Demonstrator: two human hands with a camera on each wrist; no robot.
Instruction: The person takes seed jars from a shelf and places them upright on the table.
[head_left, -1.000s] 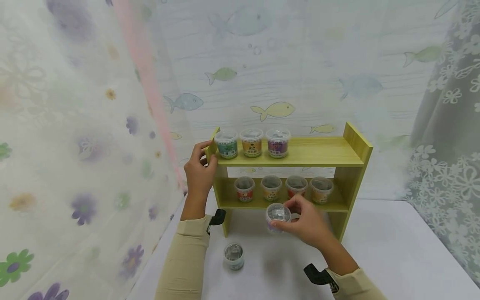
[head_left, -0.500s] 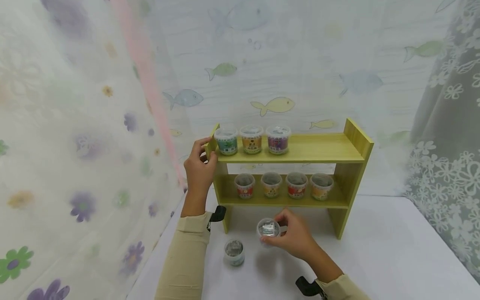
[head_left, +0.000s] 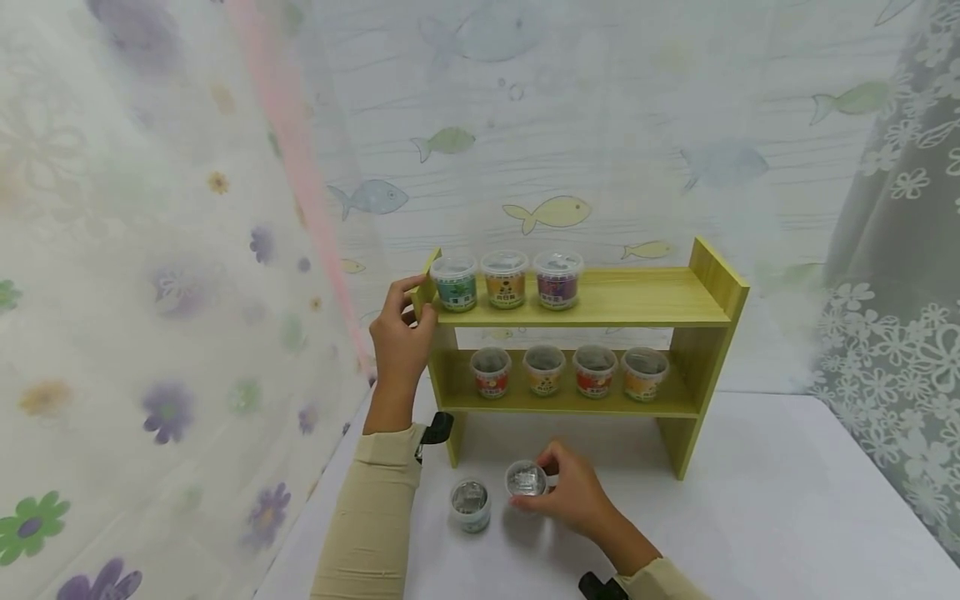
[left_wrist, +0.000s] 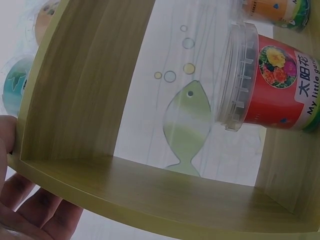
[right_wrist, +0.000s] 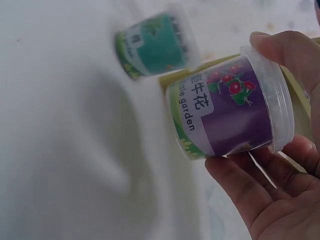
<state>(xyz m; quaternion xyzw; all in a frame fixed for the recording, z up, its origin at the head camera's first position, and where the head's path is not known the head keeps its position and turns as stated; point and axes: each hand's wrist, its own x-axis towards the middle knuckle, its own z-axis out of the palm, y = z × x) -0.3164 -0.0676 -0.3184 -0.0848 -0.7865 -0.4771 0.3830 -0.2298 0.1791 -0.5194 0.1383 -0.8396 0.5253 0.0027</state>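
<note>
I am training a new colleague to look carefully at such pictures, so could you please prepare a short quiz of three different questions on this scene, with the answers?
1. Multiple choice: Which colour mainly marks the plastic cup in the right hand?
A) red
B) purple
C) orange

2. True or false: The left hand grips the left end of the yellow two-tier shelf.

3. Count: How many labelled cups stand on the lower tier?

Key: 1. B; 2. True; 3. Four.
</note>
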